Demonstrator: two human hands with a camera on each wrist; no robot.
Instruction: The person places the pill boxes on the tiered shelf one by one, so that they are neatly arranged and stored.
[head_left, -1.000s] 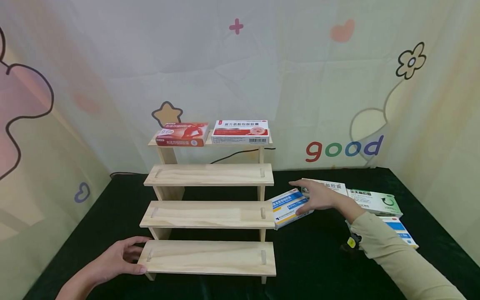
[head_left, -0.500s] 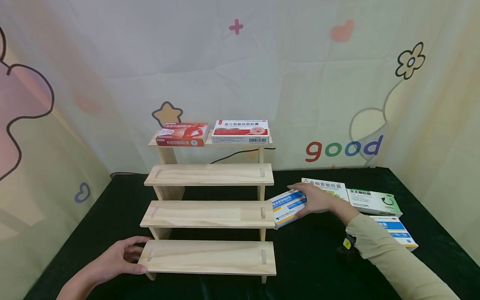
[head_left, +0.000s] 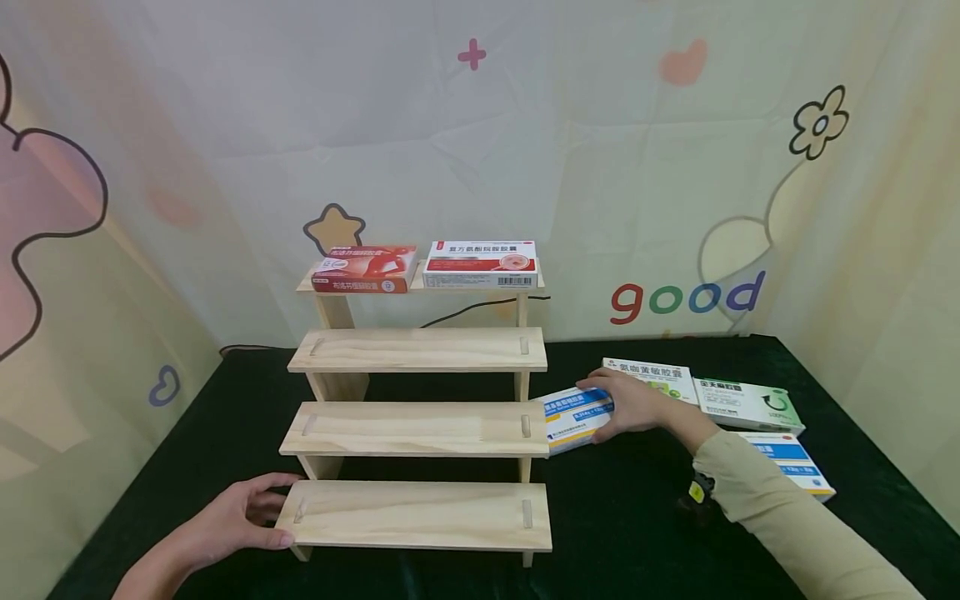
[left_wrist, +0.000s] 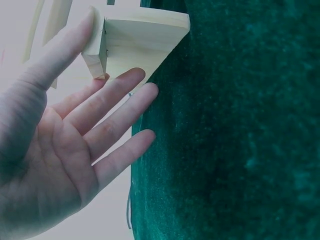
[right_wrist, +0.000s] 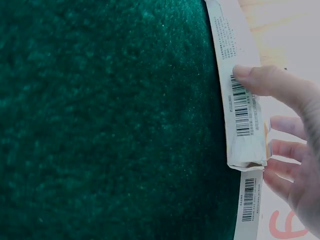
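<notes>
A stepped wooden display rack [head_left: 420, 429] stands in the middle of the head view. At the left end of its lowest shelf is my left hand [head_left: 228, 523], with the thumb on the front corner and the index finger at the back corner. The left wrist view shows that hand's other fingers [left_wrist: 120, 125] extended. Right of the rack, my right hand [head_left: 633, 402] pinches a white, blue and yellow medicine box [head_left: 573, 414]. Its thumb lies on the barcoded side [right_wrist: 242, 107], and its fingers are at the opposite side. The box's left end meets the second-lowest shelf's right end.
A red medicine box [head_left: 363, 268] and a white-and-red one [head_left: 480, 265] lie on the top shelf. Right of the rack, a green-and-white box [head_left: 750, 404], another white box [head_left: 652, 371] and a blue-striped box [head_left: 791, 462] lie on the dark green cloth [head_left: 622, 533].
My right hand has moved slightly left and closed its thumb and fingers on the blue-and-yellow box, which has turned a little straighter toward the shelf. My left hand has stayed put.
</notes>
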